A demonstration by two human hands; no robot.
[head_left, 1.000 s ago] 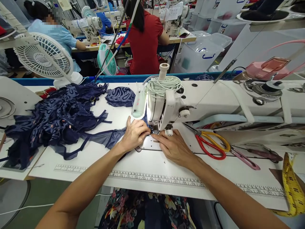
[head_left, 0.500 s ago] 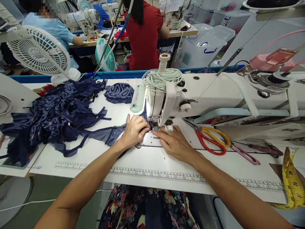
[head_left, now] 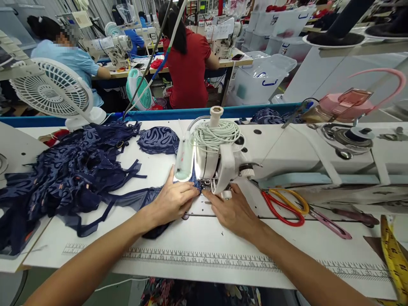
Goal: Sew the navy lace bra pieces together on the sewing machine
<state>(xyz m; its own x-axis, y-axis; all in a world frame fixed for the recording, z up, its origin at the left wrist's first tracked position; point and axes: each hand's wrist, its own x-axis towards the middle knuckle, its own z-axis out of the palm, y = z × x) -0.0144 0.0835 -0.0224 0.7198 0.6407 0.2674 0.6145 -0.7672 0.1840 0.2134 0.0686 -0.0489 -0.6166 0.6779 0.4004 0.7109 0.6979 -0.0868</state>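
Navy lace fabric of a bra [head_left: 151,196] runs under the presser foot [head_left: 206,183] of a white sewing machine [head_left: 208,163]. My left hand [head_left: 174,197] is on it just left of the foot, fingers bent together at the cloth's edge. Part of the fabric hangs below that wrist. On the foot's right side lies my right hand [head_left: 234,210], palm down, its index fingertip touching the edge near the needle. Its other fingers spread partly behind the machine head. The stitching point is mostly hidden.
A heap of navy bras [head_left: 70,178] covers the table's left. A lace cup [head_left: 158,140] lies behind my left hand. Right of my right hand are red-handled scissors [head_left: 282,208], pink-handled snips [head_left: 331,223] and a tape measure [head_left: 395,259]. A fan [head_left: 52,91] stands back left; co-workers sit beyond.
The view has tilted up, so the table sits lower in it. My left hand's fingers have turned more toward the needle. My right hand stays beside the presser foot.
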